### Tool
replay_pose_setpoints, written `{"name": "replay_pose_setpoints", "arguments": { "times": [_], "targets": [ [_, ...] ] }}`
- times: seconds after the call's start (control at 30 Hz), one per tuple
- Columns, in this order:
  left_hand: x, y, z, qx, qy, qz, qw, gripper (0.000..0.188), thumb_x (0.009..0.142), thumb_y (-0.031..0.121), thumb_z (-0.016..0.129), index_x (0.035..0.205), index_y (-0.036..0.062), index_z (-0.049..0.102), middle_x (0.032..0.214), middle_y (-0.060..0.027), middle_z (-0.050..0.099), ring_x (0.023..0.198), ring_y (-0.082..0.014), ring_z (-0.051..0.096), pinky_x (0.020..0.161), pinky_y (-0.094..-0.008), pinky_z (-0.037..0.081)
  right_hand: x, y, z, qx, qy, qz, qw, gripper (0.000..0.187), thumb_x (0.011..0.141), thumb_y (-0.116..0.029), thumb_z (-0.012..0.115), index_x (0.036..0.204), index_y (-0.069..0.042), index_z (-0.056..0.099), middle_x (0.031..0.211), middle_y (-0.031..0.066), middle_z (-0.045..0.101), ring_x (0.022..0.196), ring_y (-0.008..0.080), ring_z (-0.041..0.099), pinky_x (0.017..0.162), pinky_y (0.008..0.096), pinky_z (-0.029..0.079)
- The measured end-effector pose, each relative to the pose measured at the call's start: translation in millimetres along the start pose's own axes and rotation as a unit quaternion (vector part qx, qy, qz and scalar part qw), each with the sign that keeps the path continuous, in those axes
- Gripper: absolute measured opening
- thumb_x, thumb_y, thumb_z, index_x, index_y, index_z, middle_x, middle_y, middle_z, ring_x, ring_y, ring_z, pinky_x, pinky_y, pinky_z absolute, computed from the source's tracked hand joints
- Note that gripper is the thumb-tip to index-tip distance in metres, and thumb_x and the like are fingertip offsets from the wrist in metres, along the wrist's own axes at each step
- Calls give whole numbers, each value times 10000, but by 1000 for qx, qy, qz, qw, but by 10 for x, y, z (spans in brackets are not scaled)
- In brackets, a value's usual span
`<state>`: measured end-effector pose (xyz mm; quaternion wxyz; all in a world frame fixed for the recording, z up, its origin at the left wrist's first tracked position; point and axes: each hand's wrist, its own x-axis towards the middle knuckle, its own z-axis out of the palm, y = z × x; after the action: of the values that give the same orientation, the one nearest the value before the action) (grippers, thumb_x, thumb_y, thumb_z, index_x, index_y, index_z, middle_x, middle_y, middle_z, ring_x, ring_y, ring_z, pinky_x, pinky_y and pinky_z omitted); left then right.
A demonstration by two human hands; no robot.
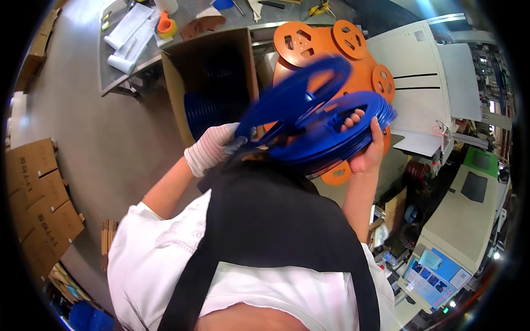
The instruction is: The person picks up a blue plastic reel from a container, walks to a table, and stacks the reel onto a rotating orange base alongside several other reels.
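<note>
In my left hand [214,147], which wears a pale striped glove, a blue plastic reel [287,94] is gripped by its edge. It stands tilted and is smeared by motion. My right hand [365,144] is bare. Its fingers reach through an opening in a stack of blue reels [309,144] and the thumb lies along the outer edge. The stack leans against the front of my black apron [281,215]. Left of the reels, an open cardboard box [172,88] holds more blue reels [207,113] set on edge.
Orange reels [298,43] lie in a spread beyond the stack. A grey table [190,16] with papers [135,38] and orange tape [167,26] is at the far left. Flattened cartons [47,204] stand at left. A white cabinet [406,77] and a beige machine [461,220] line the right.
</note>
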<state>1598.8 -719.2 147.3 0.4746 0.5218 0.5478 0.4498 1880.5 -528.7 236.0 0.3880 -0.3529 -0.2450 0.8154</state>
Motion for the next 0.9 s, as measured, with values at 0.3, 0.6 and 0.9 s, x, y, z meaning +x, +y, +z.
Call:
{"name": "replay_pose_setpoints", "arguments": {
  "times": [0.3,0.6,0.9],
  "targets": [
    [-390,-323,-381,-497,209,-162,826,434,828,231,728,1173,36,550,1019,-90,651,985,-289,655,832,-429,576,-248,158,-489,32,90,2,995,292,939,-338,542,1025,-60,524,755,9,506,721,147,509,752,329,468],
    [-476,-293,-423,-499,228,-175,818,424,847,216,706,1188,33,532,1017,-87,644,985,-292,654,838,-440,574,-332,260,-454,27,82,20,996,281,942,-314,523,1044,-51,526,764,18,533,729,154,535,750,323,480],
    [-122,-1001,-528,-264,292,-274,878,231,947,161,543,1162,77,534,992,-48,634,946,-189,638,717,-334,556,-412,327,-506,-13,126,-1,992,259,938,-281,512,1048,-47,535,775,25,546,739,162,542,776,343,472]
  ]
}}
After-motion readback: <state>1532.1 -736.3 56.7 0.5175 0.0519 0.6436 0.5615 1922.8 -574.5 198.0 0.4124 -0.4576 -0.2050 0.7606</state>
